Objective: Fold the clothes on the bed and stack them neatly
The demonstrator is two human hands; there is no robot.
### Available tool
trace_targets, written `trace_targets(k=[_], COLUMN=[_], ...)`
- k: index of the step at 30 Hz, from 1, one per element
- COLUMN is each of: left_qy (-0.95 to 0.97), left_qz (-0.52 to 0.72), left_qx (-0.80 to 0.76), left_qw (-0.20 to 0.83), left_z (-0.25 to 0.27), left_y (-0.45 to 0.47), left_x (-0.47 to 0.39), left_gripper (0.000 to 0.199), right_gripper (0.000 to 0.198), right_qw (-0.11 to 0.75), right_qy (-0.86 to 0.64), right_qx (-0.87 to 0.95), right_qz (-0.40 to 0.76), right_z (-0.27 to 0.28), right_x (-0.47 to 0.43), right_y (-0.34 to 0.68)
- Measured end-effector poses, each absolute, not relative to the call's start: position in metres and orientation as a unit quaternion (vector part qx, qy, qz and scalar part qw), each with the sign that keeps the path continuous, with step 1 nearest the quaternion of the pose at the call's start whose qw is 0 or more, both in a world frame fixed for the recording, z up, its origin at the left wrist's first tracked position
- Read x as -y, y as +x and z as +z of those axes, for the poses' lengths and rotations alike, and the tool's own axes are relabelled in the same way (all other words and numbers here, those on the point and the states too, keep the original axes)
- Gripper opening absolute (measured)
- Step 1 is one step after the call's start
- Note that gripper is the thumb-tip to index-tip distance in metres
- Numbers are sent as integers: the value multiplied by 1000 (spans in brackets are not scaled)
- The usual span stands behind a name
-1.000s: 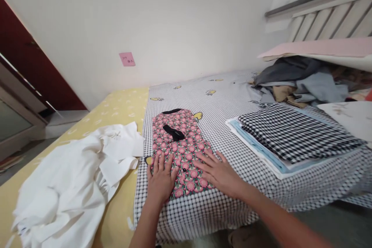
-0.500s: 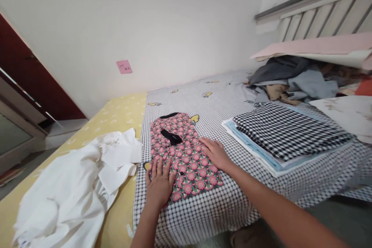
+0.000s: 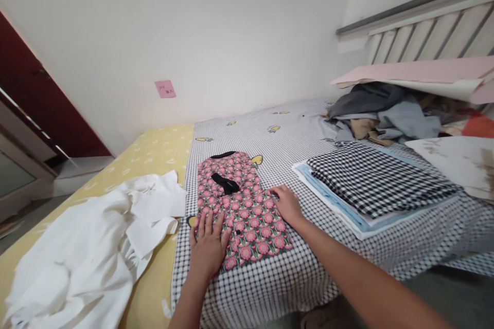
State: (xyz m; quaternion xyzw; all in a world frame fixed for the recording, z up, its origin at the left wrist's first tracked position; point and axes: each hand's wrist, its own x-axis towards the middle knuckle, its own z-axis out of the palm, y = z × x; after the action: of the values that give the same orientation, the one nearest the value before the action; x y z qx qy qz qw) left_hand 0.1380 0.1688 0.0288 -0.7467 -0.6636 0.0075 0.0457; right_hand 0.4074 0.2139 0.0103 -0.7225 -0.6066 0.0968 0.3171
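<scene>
A pink floral shirt with a black collar band lies folded into a narrow shape on the checkered bedsheet. A black strip of fabric with a small label rests on its upper part, and a dark button shows lower down. My left hand lies flat on the shirt's lower left, palm down and fingers spread. At the right edge of the shirt, my right hand has its fingers bent and closed on the fabric edge; its thumb is hidden.
A crumpled white garment lies at left on yellow bedding. To the right are a folded black-and-white checked cloth on light blue and white fabric, and a heap of clothes under a pink board. A wall stands behind.
The fingers of my right hand have gone from stretched over the shirt to bent at its right edge. My left hand stays flat on the shirt. The view has shifted slightly.
</scene>
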Motion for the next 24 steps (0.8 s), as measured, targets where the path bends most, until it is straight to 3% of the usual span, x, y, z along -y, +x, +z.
trace_targets(k=[2,7,12,24], left_qy=[-747,-752,-750,-750], left_qz=[6,-11,-18,0], left_qx=[662,656,658,658], left_qw=[53,62,65,71], left_z=[29,24,20,17], left_y=[138,136,135,132], left_x=[-168,-169,-170,-174], left_gripper=[54,54,54,56], right_gripper=[22,48,24,30], right_qw=[290,246,215,237], right_qy=[-747,-779,-756,-738], right_qx=[591,571,616,629], right_qz=[95,86,53,60], right_z=[16,25,22,16], right_x=[-216,-221,-217,-224], right_y=[403,396,393,396])
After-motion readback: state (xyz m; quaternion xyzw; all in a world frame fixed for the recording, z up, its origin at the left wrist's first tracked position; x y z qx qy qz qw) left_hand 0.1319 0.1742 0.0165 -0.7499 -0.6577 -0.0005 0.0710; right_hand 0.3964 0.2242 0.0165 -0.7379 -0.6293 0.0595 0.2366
